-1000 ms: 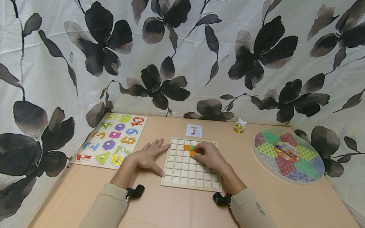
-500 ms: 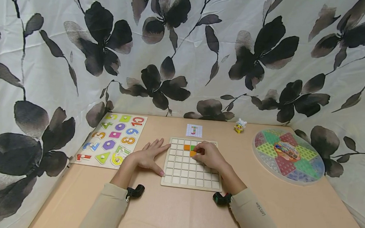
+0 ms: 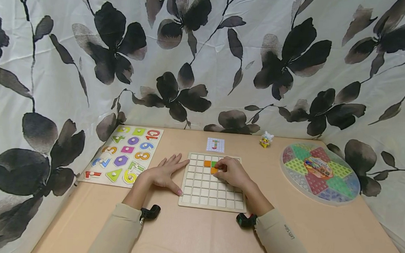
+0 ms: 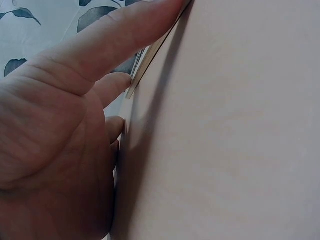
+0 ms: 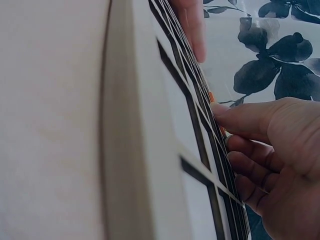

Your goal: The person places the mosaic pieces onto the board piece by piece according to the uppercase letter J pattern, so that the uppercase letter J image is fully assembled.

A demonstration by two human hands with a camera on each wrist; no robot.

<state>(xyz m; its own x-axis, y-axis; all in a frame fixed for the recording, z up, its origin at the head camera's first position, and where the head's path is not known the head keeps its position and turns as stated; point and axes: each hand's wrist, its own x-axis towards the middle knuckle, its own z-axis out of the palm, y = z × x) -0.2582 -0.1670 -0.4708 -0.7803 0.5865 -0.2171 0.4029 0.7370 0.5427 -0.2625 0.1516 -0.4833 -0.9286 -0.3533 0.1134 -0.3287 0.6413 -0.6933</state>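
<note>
In the head view a pale wooden grid board [image 3: 213, 200] lies mid-table, two orange tiles and a green tile [image 3: 213, 164] in its upper squares. My right hand [image 3: 233, 174] is over the board's upper right, thumb and forefinger pinching the lower orange tile [image 3: 213, 170]; its other fingers are curled. The right wrist view shows the thumb tip against an orange edge [image 5: 212, 96]. My left hand [image 3: 161, 175] is spread flat at the board's left side, forefinger and thumb touching its edge. In the left wrist view, the left thumb [image 4: 115, 42] reaches to the board's rim.
A small card [image 3: 215, 145] with a coloured J pattern lies behind the board. A number-and-shape puzzle [image 3: 128, 150] is at the left, a round patterned board [image 3: 319, 173] at the right. A small toy figure [image 3: 266, 139] stands at the back edge, before a floral curtain [image 3: 206, 57].
</note>
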